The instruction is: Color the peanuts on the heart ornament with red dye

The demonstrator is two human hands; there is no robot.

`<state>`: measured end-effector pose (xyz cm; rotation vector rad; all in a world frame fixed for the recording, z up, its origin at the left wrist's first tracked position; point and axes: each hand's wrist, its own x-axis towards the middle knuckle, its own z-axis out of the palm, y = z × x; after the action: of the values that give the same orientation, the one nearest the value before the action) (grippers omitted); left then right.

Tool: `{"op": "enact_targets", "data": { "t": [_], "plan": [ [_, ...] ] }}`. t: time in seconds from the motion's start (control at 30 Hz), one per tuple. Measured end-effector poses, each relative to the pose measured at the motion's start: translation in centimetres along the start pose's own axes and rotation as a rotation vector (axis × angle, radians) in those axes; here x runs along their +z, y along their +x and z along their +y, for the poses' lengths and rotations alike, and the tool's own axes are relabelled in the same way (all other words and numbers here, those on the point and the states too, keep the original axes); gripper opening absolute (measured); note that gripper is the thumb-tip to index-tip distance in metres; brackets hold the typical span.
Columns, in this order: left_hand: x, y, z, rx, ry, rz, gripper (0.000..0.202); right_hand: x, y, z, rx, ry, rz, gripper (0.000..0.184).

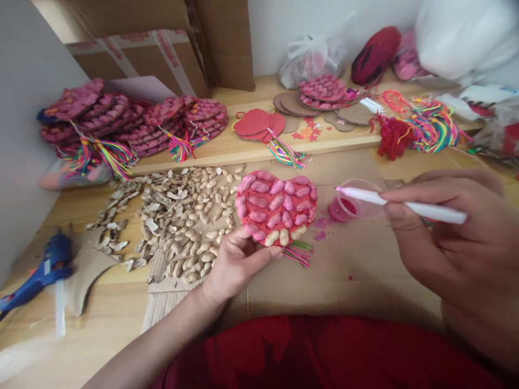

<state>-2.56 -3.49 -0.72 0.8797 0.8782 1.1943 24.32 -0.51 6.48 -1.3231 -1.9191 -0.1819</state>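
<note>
While the left grip [239, 265] grasps the lower edge of a red peanut heart [276, 202], the right grip [462, 243] pinches a white pen-like applicator [440, 211], its pink tip apart from the heart and near a clear cup [341, 214] of pink liquid. The heart sits mid-view over a cardboard sheet [344, 292], its rows pink except for 3 plain peanuts [284, 237] at the bottom — so the step in hand seems to be colouring, well advanced on this piece. The next move likely calls for a wet tip on those 3, with the left thumb clear of the colour. A green-and-pink tassel [300, 253] lies just below.

To the left, loose peanuts [194, 216] and broken shells [115, 205] spread across cardboard and the wooden tabletop [113, 324], with a blue glue gun [57, 254] beyond. Behind runs a raised wooden ledge [231, 146] — stacked pink pieces [205, 116], red cutouts [253, 125] and coloured cords [433, 127] on it — then a cardboard box [158, 62] and a pale wall [279, 16]
</note>
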Motion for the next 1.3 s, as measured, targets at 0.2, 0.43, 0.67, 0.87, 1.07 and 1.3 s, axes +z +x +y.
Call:
{"op": "enact_targets", "data": {
  "t": [0.2,0.43,0.67,0.87,1.07,1.3],
  "plan": [
    [-0.5,0.1,-0.1,-0.035,-0.003,-0.019,0.019,0.4,0.2,1.9,0.119,-0.102,-0.012,0.017],
    [-0.7,-0.3,-0.1,-0.051,0.095,-0.004,0.019,1.6,0.1,2.4,0.031,-0.051,-0.159,0.013],
    [-1.1,-0.5,-0.4,-0.074,0.109,-0.008,0.02,0.8,0.2,2.1,0.027,-0.049,-0.102,0.011],
    [-1.2,-0.6,-0.3,-0.089,0.111,0.008,0.016,0.8,0.4,2.0,0.033,-0.035,-0.08,0.011],
    [-1.4,-0.7,-0.3,-0.118,0.148,0.026,0.017,2.1,0.1,2.0,0.075,-0.053,-0.039,0.014],
    [-1.3,-0.7,-0.4,-0.11,0.091,0.01,0.018,2.2,0.1,2.1,0.088,-0.01,-0.028,0.014]
  ]
}}
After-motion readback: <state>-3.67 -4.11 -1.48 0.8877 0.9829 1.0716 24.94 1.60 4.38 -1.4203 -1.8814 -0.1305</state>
